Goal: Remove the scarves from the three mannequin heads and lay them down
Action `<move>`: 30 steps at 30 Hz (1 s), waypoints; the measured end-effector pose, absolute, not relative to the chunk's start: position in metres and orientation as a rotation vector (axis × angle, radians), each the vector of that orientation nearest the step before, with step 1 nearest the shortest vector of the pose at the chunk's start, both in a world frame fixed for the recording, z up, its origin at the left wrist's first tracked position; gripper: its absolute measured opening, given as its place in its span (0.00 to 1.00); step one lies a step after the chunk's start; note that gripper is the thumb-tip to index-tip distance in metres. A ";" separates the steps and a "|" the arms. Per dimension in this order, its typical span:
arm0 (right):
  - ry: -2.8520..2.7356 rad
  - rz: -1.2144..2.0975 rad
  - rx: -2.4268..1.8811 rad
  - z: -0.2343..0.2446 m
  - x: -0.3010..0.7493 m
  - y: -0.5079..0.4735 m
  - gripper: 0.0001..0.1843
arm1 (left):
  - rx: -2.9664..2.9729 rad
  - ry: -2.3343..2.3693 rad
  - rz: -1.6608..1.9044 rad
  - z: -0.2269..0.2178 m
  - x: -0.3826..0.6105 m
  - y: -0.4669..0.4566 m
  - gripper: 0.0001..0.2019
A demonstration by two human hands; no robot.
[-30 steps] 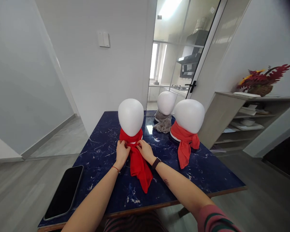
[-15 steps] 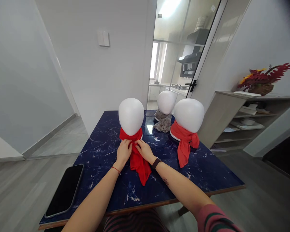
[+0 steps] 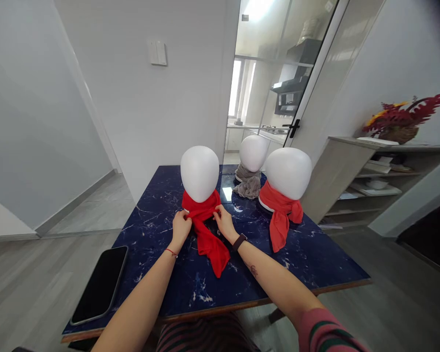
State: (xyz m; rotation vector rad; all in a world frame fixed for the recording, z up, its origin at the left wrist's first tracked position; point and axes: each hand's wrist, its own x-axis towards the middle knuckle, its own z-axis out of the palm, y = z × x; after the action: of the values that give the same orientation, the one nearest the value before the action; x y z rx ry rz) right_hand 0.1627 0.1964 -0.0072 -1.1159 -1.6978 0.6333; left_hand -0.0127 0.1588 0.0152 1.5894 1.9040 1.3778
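Note:
A white mannequin head (image 3: pixel 200 172) stands on the dark blue marbled table (image 3: pixel 161 234) with a red scarf (image 3: pixel 208 234) tied round its neck; the scarf's tail hangs forward onto the table. My left hand (image 3: pixel 181 227) pinches the scarf at the left side of the knot. My right hand (image 3: pixel 225 223) grips the scarf on the right side of the neck. Both hands are closed on the cloth.
A second white head with a red scarf (image 3: pixel 280 215) stands to the right, and a third head with a grey scarf (image 3: pixel 248 185) behind. A black phone (image 3: pixel 100 283) lies at the table's front left corner. A shelf unit (image 3: pixel 366 181) with red flowers is on the right.
The hands have moved apart from the knot's middle to either side of the neck, and the scarf's hanging tail has drawn up shorter.

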 end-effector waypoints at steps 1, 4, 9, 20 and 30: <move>-1.673 0.655 -1.113 -0.008 0.163 0.198 0.06 | 1.537 1.892 1.394 0.012 -0.015 0.161 0.07; -1.620 0.698 -1.104 -0.008 0.165 0.200 0.05 | 1.429 1.842 1.423 0.006 -0.016 0.164 0.05; -1.614 0.712 -1.074 -0.003 0.166 0.194 0.07 | 1.449 1.799 1.477 0.011 -0.009 0.161 0.08; -1.360 0.925 -1.092 -0.011 0.168 0.204 0.07 | 1.359 2.095 1.440 0.024 -0.016 0.149 0.13; -0.952 1.264 -0.920 -0.009 0.172 0.207 0.10 | 2.205 1.790 1.337 0.033 0.001 0.140 0.13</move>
State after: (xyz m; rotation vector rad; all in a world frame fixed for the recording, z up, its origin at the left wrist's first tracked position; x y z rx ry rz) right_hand 0.1720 0.2071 -0.0091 -0.9198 -0.9515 1.2640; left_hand 0.0007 0.1401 0.0332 2.2051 1.7895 1.3368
